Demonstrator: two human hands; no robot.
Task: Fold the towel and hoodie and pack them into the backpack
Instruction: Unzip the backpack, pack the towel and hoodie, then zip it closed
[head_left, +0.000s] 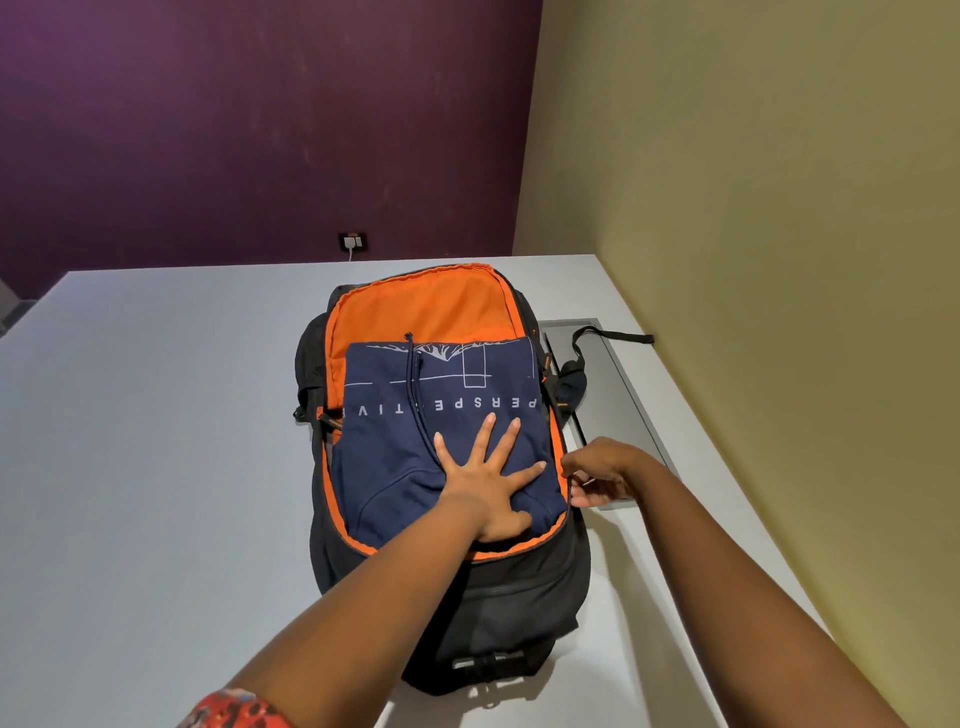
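A black backpack (519, 587) with orange lining lies unzipped on the white table (156, 441). Inside it rests the folded navy hoodie (395, 447) with white lettering and a dark drawstring. My left hand (491, 480) presses flat on the hoodie with fingers spread. My right hand (597, 475) pinches the backpack's right rim at the zipper edge. The towel is not visible; I cannot tell whether it lies under the hoodie.
A recessed grey cable tray (613, 384) sits in the table right of the backpack, with a black strap (618, 335) lying across it. The yellow wall runs close along the right; a purple wall with a socket (353, 241) stands behind.
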